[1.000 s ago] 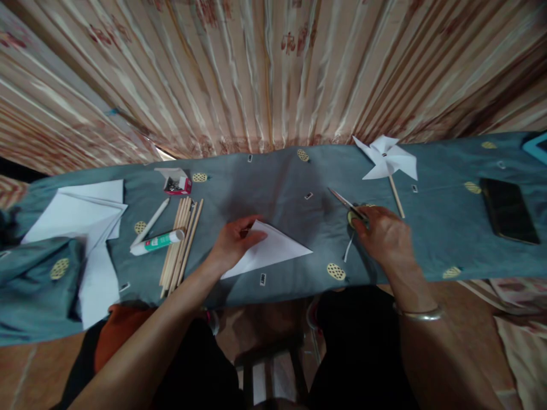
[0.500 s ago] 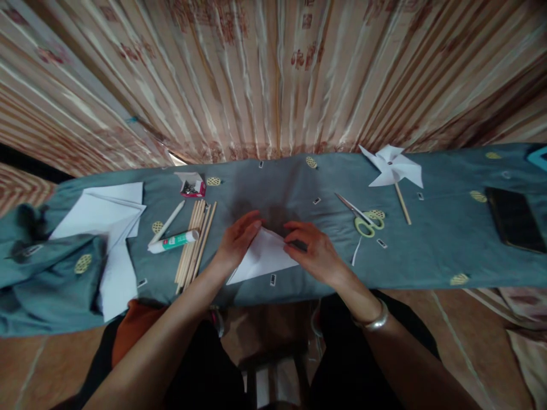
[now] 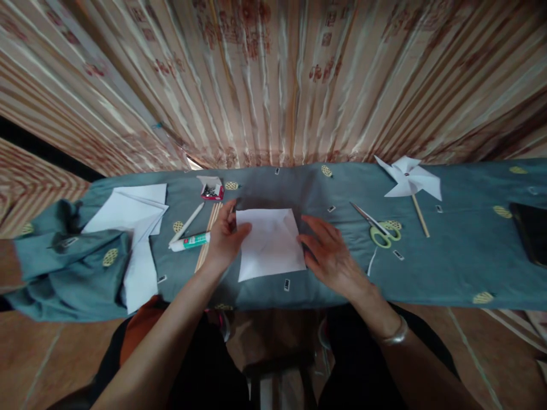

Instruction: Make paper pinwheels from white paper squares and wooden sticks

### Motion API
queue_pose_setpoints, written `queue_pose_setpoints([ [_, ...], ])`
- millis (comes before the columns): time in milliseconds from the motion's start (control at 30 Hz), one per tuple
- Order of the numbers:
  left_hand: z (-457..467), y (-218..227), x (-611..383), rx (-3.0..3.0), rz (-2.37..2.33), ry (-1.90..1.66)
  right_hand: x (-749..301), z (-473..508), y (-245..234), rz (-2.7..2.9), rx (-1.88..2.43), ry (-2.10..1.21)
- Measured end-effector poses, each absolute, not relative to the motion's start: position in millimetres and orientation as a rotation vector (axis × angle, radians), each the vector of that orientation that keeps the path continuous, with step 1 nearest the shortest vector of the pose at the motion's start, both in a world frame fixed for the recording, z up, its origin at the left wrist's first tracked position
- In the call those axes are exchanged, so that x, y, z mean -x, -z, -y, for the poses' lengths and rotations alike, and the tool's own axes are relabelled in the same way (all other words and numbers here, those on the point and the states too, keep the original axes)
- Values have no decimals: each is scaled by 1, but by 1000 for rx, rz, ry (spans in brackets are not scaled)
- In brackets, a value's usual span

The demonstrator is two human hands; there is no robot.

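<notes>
A white square sheet of paper (image 3: pixel 270 244) with crease lines lies unfolded and flat on the blue-grey tablecloth (image 3: pixel 448 256). My left hand (image 3: pixel 224 239) rests on the sheet's left edge, its thumb on the paper and its fingers spread. At the sheet's right edge lies my right hand (image 3: pixel 331 256), flat with the fingers stretched out, holding nothing. A silver bangle is on my right wrist.
Left of my left hand lie wooden sticks (image 3: pixel 210 230), a glue stick (image 3: pixel 190 242), a white pen (image 3: pixel 187 223), a small red box of pins (image 3: pixel 211 188) and loose white paper (image 3: pixel 128 219). Green-handled scissors (image 3: pixel 378 225), a paper pinwheel (image 3: pixel 409 179) and a dark phone (image 3: pixel 534 230) lie right.
My right hand left the scissors and came to the paper. The folded triangle has been opened out into a flat square. The camera has tilted, so the table sits lower in view.
</notes>
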State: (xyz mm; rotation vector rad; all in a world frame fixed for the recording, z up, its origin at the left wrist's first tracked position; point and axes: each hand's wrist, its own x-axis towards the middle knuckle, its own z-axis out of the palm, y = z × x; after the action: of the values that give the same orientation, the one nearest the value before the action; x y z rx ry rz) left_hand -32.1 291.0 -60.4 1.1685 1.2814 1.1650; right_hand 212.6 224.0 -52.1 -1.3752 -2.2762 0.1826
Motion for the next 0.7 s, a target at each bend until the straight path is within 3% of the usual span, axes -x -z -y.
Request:
queue_pose_setpoints([
  [233, -276, 69, 26, -1213, -1347, -1188, -191, -196, 46, 2537, 1322, 6],
  [433, -264, 79, 26, -1438, -1412, -1117, -184, -194, 54, 2444, 1242, 143],
  [567, -254, 70, 36, -1956, -1393, -1041, -196, -196, 60, 2440, 1269, 47],
  [700, -237, 54, 42, -2590, -1100, -648, -205, -192, 63, 2457, 1203, -154],
])
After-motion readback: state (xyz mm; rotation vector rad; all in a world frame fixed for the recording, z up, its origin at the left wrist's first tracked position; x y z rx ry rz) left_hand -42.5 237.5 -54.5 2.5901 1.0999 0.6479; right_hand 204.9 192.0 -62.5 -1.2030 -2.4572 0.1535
